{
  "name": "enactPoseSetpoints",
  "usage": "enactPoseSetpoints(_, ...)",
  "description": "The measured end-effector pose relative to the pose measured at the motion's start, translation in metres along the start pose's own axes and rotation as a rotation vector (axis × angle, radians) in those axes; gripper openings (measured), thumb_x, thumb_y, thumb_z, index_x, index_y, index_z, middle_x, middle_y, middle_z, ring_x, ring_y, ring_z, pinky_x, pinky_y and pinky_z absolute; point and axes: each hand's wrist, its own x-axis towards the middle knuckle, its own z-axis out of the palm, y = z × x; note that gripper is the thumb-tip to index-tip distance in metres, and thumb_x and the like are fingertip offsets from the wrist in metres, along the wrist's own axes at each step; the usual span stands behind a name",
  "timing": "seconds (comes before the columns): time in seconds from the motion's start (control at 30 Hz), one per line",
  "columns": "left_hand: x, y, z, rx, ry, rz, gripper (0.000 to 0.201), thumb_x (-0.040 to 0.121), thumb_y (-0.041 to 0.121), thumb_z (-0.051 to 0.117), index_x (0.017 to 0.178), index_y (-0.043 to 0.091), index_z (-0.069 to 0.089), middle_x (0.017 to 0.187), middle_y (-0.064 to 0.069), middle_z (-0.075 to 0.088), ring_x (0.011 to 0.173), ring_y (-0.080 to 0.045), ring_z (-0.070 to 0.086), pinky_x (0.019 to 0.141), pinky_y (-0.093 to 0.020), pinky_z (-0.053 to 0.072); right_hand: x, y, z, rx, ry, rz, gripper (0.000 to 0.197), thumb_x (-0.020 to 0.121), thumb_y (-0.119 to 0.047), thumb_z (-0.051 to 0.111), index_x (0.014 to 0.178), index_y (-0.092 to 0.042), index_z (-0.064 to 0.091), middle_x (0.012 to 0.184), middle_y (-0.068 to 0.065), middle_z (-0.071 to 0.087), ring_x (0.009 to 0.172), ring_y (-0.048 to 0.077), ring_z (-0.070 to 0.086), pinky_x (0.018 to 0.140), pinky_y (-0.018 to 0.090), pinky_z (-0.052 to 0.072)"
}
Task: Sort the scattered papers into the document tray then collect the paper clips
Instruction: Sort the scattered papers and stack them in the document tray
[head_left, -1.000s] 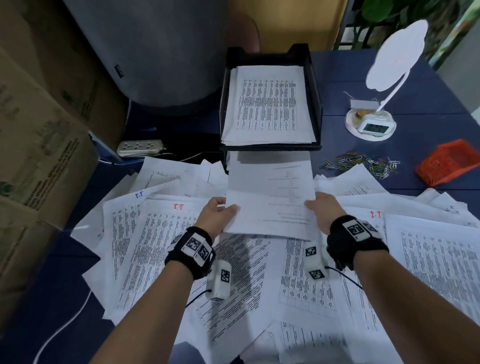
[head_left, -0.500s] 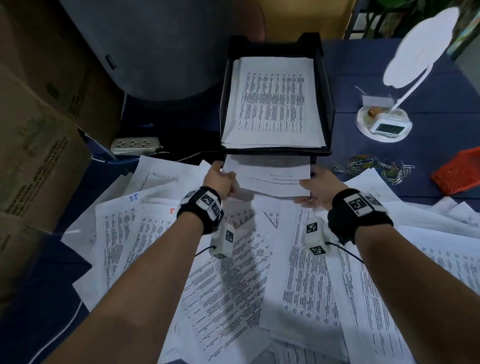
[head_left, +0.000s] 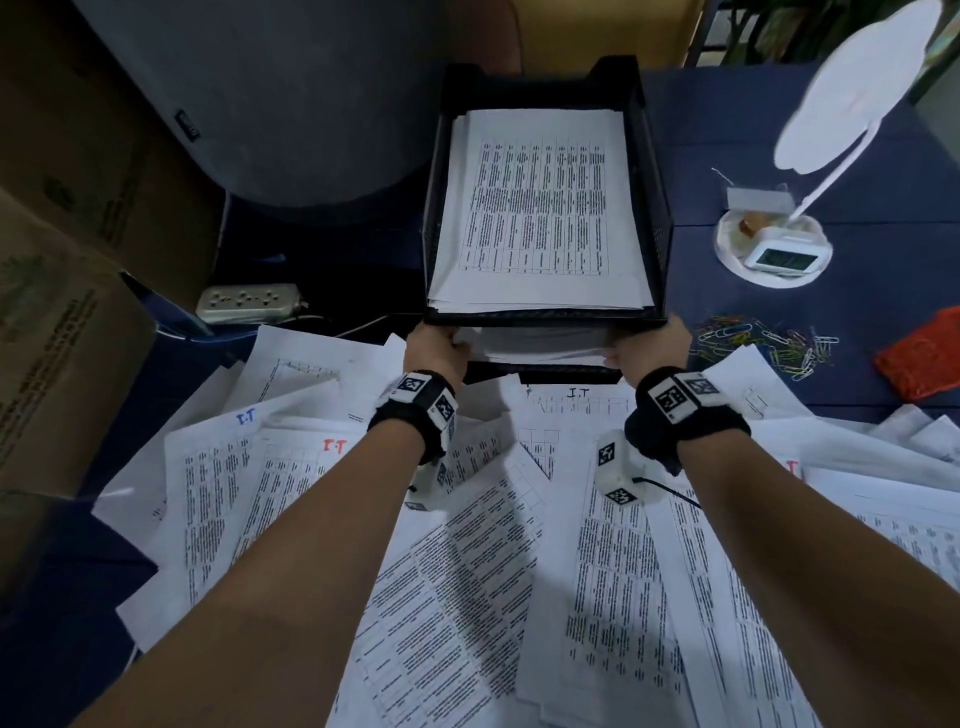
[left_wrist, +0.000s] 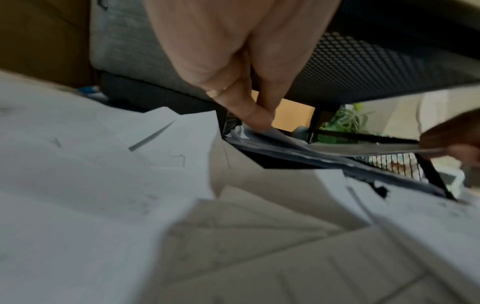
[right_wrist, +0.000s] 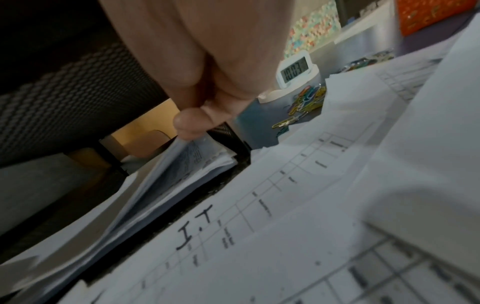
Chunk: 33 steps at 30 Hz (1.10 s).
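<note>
A black mesh two-tier document tray (head_left: 655, 197) stands at the desk's far middle, its top tier stacked with printed sheets (head_left: 540, 208). Both hands hold a white sheet (head_left: 540, 345) that lies mostly inside the lower tier. My left hand (head_left: 439, 345) pinches its left corner (left_wrist: 262, 131); my right hand (head_left: 652, 348) pinches its right corner (right_wrist: 187, 144) above the lower stack (right_wrist: 197, 166). Many printed papers (head_left: 457, 597) are scattered over the near desk. Coloured paper clips (head_left: 769, 343) lie in a loose pile right of the tray.
An orange mesh basket (head_left: 922, 353) sits at the right edge. A white lamp base with a digital clock (head_left: 774, 254) stands behind the clips. Cardboard boxes (head_left: 62, 291) and a power strip (head_left: 249, 302) are on the left, a grey chair back (head_left: 291, 104) behind.
Both hands carried the sheet forward off the scattered pile and slid it into the tray's lower tier. The head view moved closer to the tray.
</note>
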Motion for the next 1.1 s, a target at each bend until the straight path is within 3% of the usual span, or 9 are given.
enactPoseSetpoints(0.07,-0.001,-0.003,0.002,0.176,-0.046,0.094,0.028,0.092,0.017,0.053,0.116,0.007,0.064,0.128,-0.015,0.054,0.116,-0.030,0.053,0.093,-0.033,0.045,-0.004,0.002,-0.001,-0.088,-0.028,-0.032,0.013,0.090,-0.004,0.056,0.102,-0.006,0.061,0.081,0.004,0.062,0.080,0.016,0.066,0.054,0.009,0.045)
enactPoseSetpoints(0.2,-0.006,-0.010,0.000,0.410,-0.146,0.169,0.031,0.096,0.024,0.044,0.122,0.014,0.058,0.136,-0.013,0.039,0.122,-0.028,0.044,0.097,-0.035,0.044,-0.019,0.000,-0.004,-0.261,-0.109,-0.020,0.019,0.096,-0.007,0.039,0.088,-0.006,0.055,0.093,0.012,0.066,0.094,0.029,0.061,0.075,0.029,0.047)
enactPoseSetpoints(0.3,-0.022,-0.023,-0.005,0.325,-0.135,0.257,0.031,0.094,0.023,0.049,0.123,0.020,0.061,0.133,-0.010,0.041,0.120,-0.026,0.044,0.098,-0.028,0.039,-0.025,0.010,-0.008,-0.409,-0.106,-0.184,0.026,0.095,-0.010,0.044,0.104,0.002,0.066,0.108,0.020,0.066,0.101,0.035,0.062,0.084,0.036,0.052)
enactPoseSetpoints(0.43,-0.064,-0.042,-0.014,0.171,-0.107,0.292,0.021,0.092,0.016,0.053,0.107,0.013,0.066,0.122,-0.012,0.047,0.105,-0.029,0.055,0.089,-0.028,0.045,-0.048,0.026,-0.006,-0.355,-0.134,-0.241,0.019,0.091,-0.011,0.052,0.099,-0.009,0.068,0.100,0.012,0.069,0.094,0.030,0.064,0.072,0.023,0.043)
enactPoseSetpoints(0.63,-0.132,-0.064,-0.014,0.385,-0.312,0.236,0.036,0.084,0.041,0.063,0.109,0.016,0.058,0.107,-0.005,0.055,0.092,-0.021,0.057,0.085,-0.036,0.052,-0.092,0.050,-0.006,-0.447,-0.336,-0.214,0.025,0.092,-0.018,0.055,0.114,-0.015,0.065,0.119,0.004,0.065,0.106,0.022,0.060,0.088,0.022,0.043)
enactPoseSetpoints(0.73,-0.148,-0.068,-0.008,0.488,-0.332,0.223,0.048,0.077,0.032,0.070,0.116,0.020,0.046,0.108,-0.002,0.058,0.097,-0.024,0.057,0.083,-0.036,0.051,-0.110,0.057,-0.006,-0.466,-0.440,-0.235,0.032,0.092,-0.018,0.056,0.124,-0.014,0.060,0.129,0.003,0.060,0.116,0.020,0.057,0.094,0.021,0.039)
enactPoseSetpoints(0.9,-0.163,-0.066,-0.008,0.326,-0.382,0.224,0.008,0.084,0.018,0.063,0.085,0.016,0.056,0.084,-0.001,0.061,0.083,-0.023,0.060,0.070,-0.028,0.050,-0.129,0.060,-0.015,-0.419,-0.487,-0.245,0.037,0.092,-0.020,0.059,0.129,-0.013,0.056,0.134,0.003,0.056,0.121,0.018,0.053,0.093,0.018,0.035)
enactPoseSetpoints(1.0,-0.166,-0.066,-0.027,0.215,-0.297,0.223,0.012,0.089,0.015,0.056,0.080,0.017,0.048,0.078,-0.003,0.056,0.071,-0.024,0.054,0.057,-0.023,0.036,-0.135,0.063,-0.023,-0.338,-0.476,-0.226,0.042,0.090,-0.027,0.063,0.129,-0.012,0.054,0.135,0.005,0.055,0.121,0.018,0.053,0.091,0.021,0.037)
enactPoseSetpoints(1.1,-0.163,-0.055,-0.065,0.126,-0.109,0.215,0.016,0.090,0.017,0.055,0.076,0.019,0.047,0.074,-0.003,0.059,0.067,-0.023,0.056,0.055,-0.026,0.042,-0.136,0.064,-0.028,-0.248,-0.475,-0.165,0.054,0.086,-0.032,0.068,0.133,-0.016,0.048,0.137,0.007,0.052,0.120,0.020,0.053,0.086,0.026,0.041)
